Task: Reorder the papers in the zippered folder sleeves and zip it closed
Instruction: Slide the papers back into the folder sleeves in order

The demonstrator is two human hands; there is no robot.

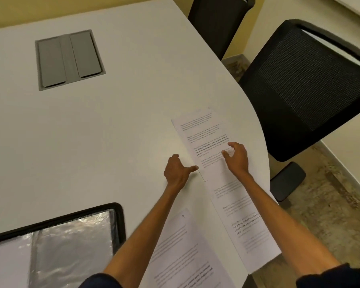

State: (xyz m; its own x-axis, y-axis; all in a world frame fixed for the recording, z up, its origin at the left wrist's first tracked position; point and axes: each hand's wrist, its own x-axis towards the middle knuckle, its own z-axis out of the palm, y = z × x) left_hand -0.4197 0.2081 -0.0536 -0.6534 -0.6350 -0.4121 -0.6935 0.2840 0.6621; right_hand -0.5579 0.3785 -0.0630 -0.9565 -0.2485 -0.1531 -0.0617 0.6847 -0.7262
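1. My right hand [237, 157] hovers over the farthest printed sheet [204, 132], fingers spread and loosely bent, gripping nothing; whether they touch the paper I cannot tell.
2. My left hand [177, 171] rests on the white table [92, 132], thumb stretched to that sheet's edge, holding nothing.
3. A second sheet [243, 221] and a third sheet [185, 252] lie nearer me.
4. The zippered folder [121, 221] lies open at lower left, clear sleeves [71, 242] showing.

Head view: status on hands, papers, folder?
Both open: left hand beside far sheet, right hand over it. Loose on table: middle sheet, near sheet; folder open, unzipped. Nothing in the way.
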